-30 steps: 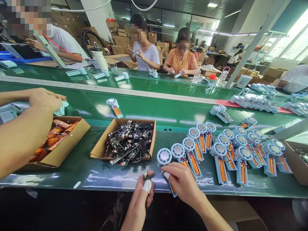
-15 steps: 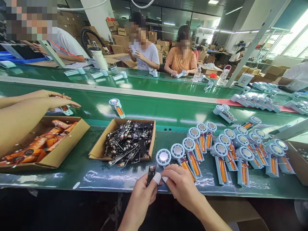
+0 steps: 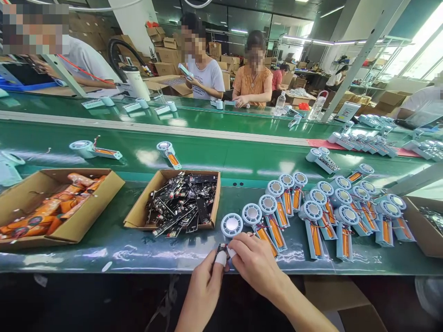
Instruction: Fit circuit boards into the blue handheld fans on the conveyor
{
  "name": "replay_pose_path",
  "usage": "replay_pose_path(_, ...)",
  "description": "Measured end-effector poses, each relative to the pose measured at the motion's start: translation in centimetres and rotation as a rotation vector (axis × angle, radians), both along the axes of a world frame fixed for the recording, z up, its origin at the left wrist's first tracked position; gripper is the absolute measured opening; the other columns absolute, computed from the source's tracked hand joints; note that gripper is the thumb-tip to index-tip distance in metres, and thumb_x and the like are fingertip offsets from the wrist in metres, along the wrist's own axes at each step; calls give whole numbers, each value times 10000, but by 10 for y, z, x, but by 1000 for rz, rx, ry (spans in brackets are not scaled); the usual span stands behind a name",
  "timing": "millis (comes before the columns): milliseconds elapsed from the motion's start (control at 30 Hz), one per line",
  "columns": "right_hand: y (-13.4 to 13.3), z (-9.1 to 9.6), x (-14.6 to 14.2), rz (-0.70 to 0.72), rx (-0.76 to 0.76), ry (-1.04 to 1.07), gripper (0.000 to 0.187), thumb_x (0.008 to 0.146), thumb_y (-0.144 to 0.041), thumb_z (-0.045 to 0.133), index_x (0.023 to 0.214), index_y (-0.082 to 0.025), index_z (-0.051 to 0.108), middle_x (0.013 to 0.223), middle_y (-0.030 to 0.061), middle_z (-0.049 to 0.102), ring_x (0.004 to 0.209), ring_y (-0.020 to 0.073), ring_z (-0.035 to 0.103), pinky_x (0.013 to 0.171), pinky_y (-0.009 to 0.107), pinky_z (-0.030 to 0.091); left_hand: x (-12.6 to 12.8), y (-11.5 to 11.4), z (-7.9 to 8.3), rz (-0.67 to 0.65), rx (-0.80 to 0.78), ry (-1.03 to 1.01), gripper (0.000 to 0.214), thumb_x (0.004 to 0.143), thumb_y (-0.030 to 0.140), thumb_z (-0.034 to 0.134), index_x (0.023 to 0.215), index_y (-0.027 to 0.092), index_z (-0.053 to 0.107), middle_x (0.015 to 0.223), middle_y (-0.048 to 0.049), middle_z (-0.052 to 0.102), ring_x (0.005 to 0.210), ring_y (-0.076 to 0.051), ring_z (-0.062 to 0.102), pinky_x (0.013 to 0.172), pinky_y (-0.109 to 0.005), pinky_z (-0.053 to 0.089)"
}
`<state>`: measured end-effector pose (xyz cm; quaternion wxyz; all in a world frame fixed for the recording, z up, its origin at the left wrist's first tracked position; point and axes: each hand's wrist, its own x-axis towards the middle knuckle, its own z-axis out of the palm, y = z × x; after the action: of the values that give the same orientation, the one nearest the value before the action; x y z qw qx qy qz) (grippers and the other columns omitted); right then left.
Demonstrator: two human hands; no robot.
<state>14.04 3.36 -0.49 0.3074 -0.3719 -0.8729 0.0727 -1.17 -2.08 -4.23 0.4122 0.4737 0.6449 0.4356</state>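
Note:
My left hand (image 3: 206,281) is closed around a small black circuit board (image 3: 222,247), whose upper end shows above the fingers. Fingertips of my right hand (image 3: 256,263) are pinched together at the board's edge; whatever is between them is hidden. White covers wrap a thumb or finger on each hand. Just beyond the hands lies a light-blue handheld fan (image 3: 231,225), its handle mostly hidden behind the right hand. To its right, several similar fans (image 3: 268,205) lie with orange batteries in their open handles.
An open carton (image 3: 129,220) holds loose black boards. Farther left, another carton (image 3: 86,219) contains orange batteries with wires. Behind them runs a green belt (image 3: 214,154) carrying some fans. Several people sit across the line. A carton (image 3: 424,230) stands at the right edge.
The co-worker's arms at left are gone, and a fan lies there on the belt. My right hand has closed in on the board, which now shows less above my left fingers.

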Motion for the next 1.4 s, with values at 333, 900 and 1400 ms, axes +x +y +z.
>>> replay_pose_path(333, 0, 4, 0, 11, -38, -84, 191, 874, -41, 563, 962, -196, 633, 917, 28, 708, 748, 190, 647, 626, 280, 416, 0, 3, 17, -92, 163, 284, 335, 953, 381, 406, 719, 227, 591, 565, 0, 620, 551, -187, 637, 532, -254, 508)
replay_pose_path(900, 12, 12, 12, 168, -352, 57, 254, 931, -58, 534, 1051, -206, 702, 988, 49, 721, 930, 186, 681, 819, 266, 526, -27, 13, 25, -396, 313, 400, 271, 979, 234, 385, 813, 243, 598, 677, -3, 677, 579, -173, 644, 560, -239, 481)
replay_pose_path(1400, 8, 18, 22, 12, -233, 246, 260, 1014, -189, 488, 1122, -211, 724, 1036, 96, 759, 939, 201, 721, 830, 308, 575, -10, -12, -1, 26, 139, 241, 421, 988, 458, 384, 1298, 236, 564, 1000, -88, 765, 653, -196, 705, 668, -316, 585)
